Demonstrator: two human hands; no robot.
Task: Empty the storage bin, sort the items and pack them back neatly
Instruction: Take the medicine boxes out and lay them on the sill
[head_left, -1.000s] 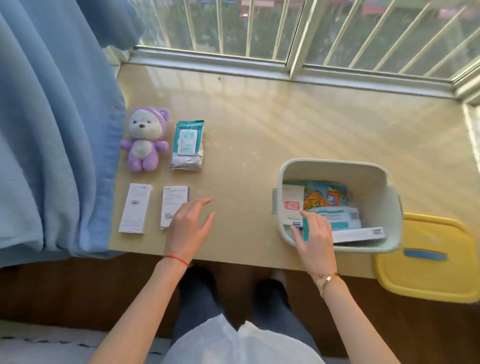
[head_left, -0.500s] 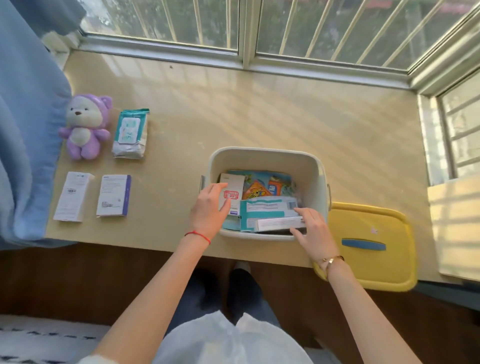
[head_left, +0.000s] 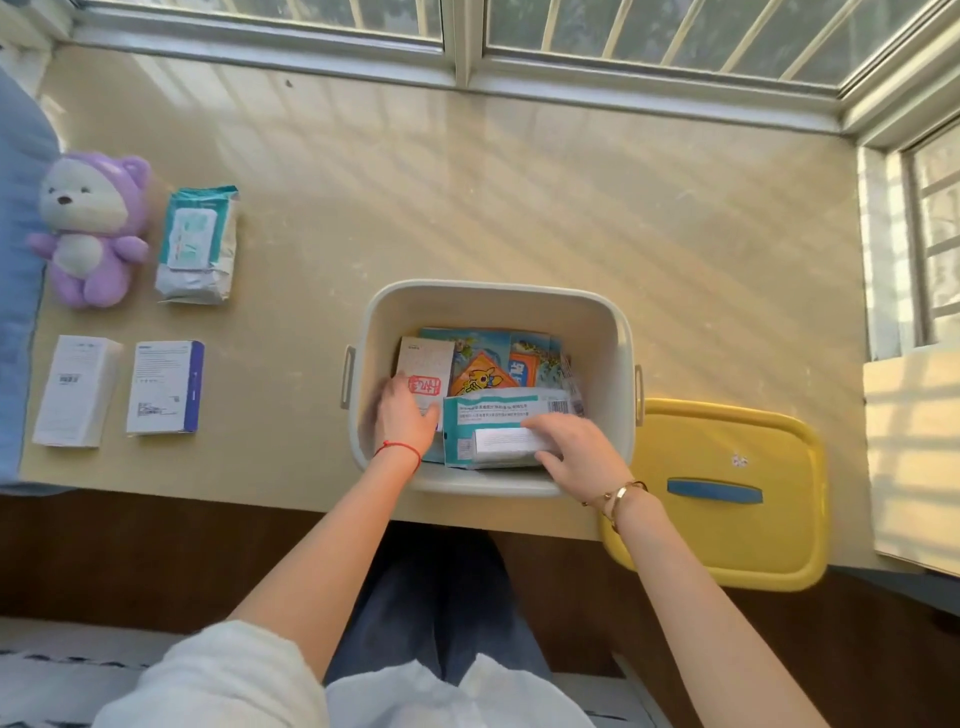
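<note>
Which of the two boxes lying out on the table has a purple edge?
The box nearer the bin: a purple band runs down its right side. The plain white box beside it, closer to the blue curtain, has none.
</note>
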